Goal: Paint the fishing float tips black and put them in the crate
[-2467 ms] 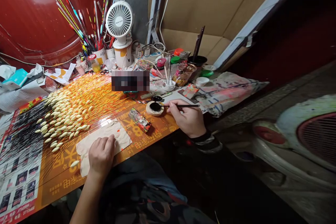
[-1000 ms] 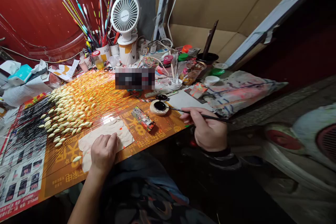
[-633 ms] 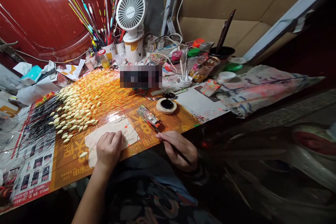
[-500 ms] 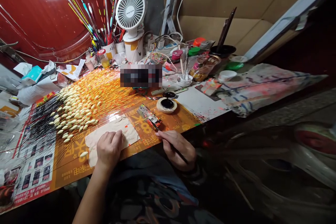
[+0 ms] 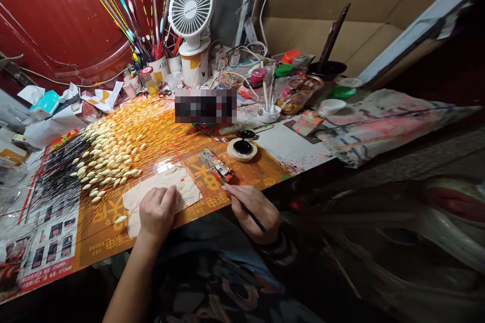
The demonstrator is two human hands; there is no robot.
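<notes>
My left hand rests closed on a pale cloth at the table's front edge. Just left of it is the cream body of a fishing float, whose thin tip appears to run into my fingers, though the grip itself is hidden. My right hand pinches a slim dark paintbrush, its front end pointing at a paint-smeared small block. Behind that block sits a round pot of black paint. Many more floats with orange tips and black stems lie heaped at left.
A white fan stands at the back beside cups of floats and rods. Paint jars, a bowl with brushes and a pink-lidded pot crowd the rear. A stained cloth hangs over the right edge. One blurred patch hides an object.
My right hand has shifted slightly left and up, and the brush's front end with it. My left hand stays on the cloth. The camera view has moved a little.
</notes>
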